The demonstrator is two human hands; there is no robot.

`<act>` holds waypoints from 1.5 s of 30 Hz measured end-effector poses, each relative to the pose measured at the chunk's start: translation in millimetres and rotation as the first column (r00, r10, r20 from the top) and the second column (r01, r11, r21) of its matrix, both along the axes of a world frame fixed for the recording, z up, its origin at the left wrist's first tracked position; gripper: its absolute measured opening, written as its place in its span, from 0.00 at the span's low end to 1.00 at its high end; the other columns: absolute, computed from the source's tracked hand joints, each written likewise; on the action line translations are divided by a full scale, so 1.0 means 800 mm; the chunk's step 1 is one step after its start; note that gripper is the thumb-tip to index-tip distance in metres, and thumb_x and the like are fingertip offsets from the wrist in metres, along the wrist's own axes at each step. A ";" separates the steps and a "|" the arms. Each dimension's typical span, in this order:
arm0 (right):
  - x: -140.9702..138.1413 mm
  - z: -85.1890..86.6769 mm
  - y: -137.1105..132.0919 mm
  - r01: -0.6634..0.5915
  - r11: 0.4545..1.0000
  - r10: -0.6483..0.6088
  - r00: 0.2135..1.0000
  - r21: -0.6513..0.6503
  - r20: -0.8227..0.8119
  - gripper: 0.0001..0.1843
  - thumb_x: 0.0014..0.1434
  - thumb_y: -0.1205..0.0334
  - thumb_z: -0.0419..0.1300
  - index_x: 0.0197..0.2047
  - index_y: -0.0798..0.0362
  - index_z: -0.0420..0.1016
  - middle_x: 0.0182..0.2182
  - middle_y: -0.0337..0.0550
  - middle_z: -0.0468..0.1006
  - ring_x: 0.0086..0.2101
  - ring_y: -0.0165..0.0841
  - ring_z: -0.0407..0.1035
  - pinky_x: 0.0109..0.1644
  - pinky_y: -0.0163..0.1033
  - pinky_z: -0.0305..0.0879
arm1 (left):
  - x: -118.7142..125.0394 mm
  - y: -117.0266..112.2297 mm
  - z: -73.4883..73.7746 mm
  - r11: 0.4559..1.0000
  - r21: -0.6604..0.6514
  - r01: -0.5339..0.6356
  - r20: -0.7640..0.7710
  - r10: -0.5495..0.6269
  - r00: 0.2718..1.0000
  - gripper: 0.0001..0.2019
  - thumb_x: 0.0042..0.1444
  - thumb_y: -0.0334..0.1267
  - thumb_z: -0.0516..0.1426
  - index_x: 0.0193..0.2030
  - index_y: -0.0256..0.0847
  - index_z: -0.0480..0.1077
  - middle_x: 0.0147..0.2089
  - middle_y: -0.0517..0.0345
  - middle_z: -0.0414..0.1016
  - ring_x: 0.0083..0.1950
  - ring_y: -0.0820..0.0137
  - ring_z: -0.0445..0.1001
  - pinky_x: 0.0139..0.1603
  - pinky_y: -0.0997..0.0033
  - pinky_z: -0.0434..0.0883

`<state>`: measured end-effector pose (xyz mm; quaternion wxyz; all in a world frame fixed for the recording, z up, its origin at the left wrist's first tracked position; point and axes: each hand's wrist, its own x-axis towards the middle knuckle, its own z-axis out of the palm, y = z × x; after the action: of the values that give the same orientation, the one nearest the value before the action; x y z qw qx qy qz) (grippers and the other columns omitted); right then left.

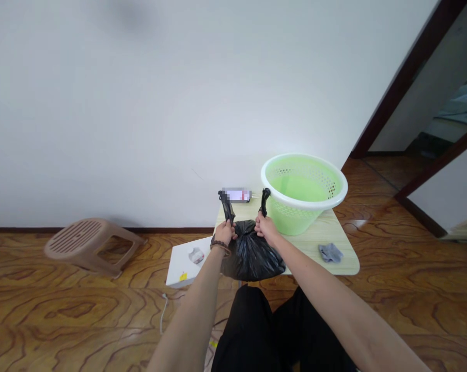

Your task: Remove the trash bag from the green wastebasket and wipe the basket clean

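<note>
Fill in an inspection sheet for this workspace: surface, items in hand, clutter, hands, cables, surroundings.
Surface: wood-grain table against the white wall.
Items in hand: black plastic bag, bulging, at the table's near edge.
Clutter: green basket with white rim, grey cloth, device with lit screen; white box left of the table.
Hands: left hand and right hand each grip one of the bag's handles.
Cables: white cable on the floor, left of the legs; its far end is hidden.
Surroundings: plastic stool at left, wood-patterned floor, dark door frame at right.

A plastic stool [76, 238], basket [295, 221] and wood-grain floor [82, 315] suggest a home.
</note>
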<state>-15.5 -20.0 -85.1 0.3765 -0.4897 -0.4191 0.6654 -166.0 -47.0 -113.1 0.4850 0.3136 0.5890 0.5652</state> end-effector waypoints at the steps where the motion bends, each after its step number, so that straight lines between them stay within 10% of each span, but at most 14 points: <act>1: 0.002 0.003 0.001 -0.035 0.999 0.036 0.999 0.028 -0.032 0.20 0.61 0.46 0.45 0.24 0.51 0.54 0.15 0.28 0.51 0.14 0.23 0.51 0.14 0.27 0.45 | -0.001 0.002 0.004 1.000 -0.014 0.026 -0.026 -0.027 0.999 0.12 0.54 0.43 0.50 0.27 0.37 0.63 0.14 0.71 0.50 0.13 0.80 0.50 0.15 0.76 0.53; 10: -0.003 0.075 0.017 -0.271 0.898 0.205 0.955 0.346 0.215 0.23 0.63 0.49 0.43 0.22 0.52 0.56 0.16 0.34 0.61 0.15 0.24 0.57 0.19 0.30 0.56 | -0.007 0.011 0.048 0.973 -0.003 0.232 -0.177 -0.229 0.957 0.02 0.44 0.30 0.50 0.24 0.40 0.59 0.16 0.68 0.53 0.17 0.78 0.54 0.19 0.74 0.52; 19: -0.012 0.107 0.023 -0.430 0.836 0.268 0.861 0.340 0.432 0.23 0.64 0.51 0.42 0.25 0.54 0.64 0.24 0.43 0.71 0.22 0.27 0.65 0.26 0.32 0.62 | -0.006 -0.006 0.055 0.957 0.043 0.288 -0.403 -0.247 0.881 0.07 0.50 0.34 0.48 0.22 0.40 0.60 0.17 0.65 0.60 0.20 0.76 0.59 0.24 0.74 0.59; 27: 0.018 0.130 0.022 -0.651 0.558 0.065 0.653 0.515 0.755 0.16 0.62 0.61 0.48 0.27 0.54 0.72 0.30 0.43 0.76 0.34 0.32 0.69 0.41 0.33 0.61 | -0.007 -0.003 0.046 0.943 -0.034 0.331 -0.556 -0.293 0.778 0.17 0.56 0.45 0.45 0.23 0.39 0.64 0.21 0.56 0.70 0.23 0.72 0.68 0.30 0.70 0.65; 34: 0.015 0.166 0.019 -0.660 0.601 0.112 0.627 0.450 0.771 0.16 0.62 0.62 0.48 0.30 0.56 0.75 0.28 0.43 0.77 0.30 0.30 0.69 0.37 0.32 0.60 | 0.002 -0.002 0.050 0.890 -0.070 0.451 -0.646 -0.385 0.660 0.05 0.47 0.38 0.55 0.28 0.40 0.70 0.30 0.56 0.74 0.33 0.67 0.70 0.37 0.68 0.64; 45: -0.003 0.171 0.029 -0.685 0.490 0.189 0.687 0.538 0.702 0.14 0.61 0.62 0.48 0.39 0.57 0.73 0.29 0.41 0.75 0.31 0.28 0.67 0.39 0.33 0.60 | 0.006 0.004 0.042 0.862 -0.144 0.487 -0.716 -0.430 0.550 0.23 0.55 0.52 0.46 0.30 0.39 0.75 0.36 0.49 0.77 0.40 0.60 0.72 0.47 0.65 0.61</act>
<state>-17.9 3.6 51.7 0.2145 -0.3179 -0.8661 0.3207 -161.0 -43.6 -79.6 0.3289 0.6708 0.6085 0.2675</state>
